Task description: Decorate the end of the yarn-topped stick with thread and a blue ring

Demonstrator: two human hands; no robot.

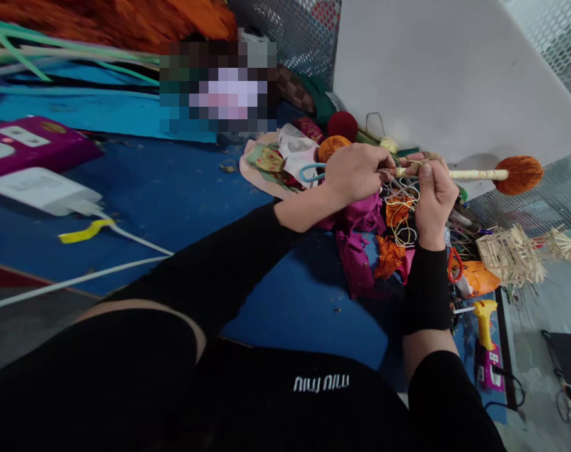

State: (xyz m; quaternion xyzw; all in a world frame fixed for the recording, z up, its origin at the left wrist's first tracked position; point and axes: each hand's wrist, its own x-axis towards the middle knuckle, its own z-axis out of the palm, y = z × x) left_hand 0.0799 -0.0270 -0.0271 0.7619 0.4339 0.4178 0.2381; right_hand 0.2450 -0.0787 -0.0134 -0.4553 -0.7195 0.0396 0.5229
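My left hand (355,172) is closed around the left part of a thin stick (478,175) wrapped in cream-coloured strip or cord. A light blue loop (308,173) sticks out on the left side of that hand; whether it belongs to the stick, I cannot tell. On the stick's far right end sits an orange thread-like ball (518,175). My right hand (433,194) pinches with thumb and fingers at the middle of the stick, close to the left hand. Loose pale string (402,232) hangs in loops below, between the hands.
Magenta cloth (355,257) and crumpled orange pieces (389,257) lie on the blue table (172,182). A yellow glue gun (485,320) and a straw-coloured stick frame (511,257) are at right. A purple box (35,144) and white plug (44,190) lie at left.
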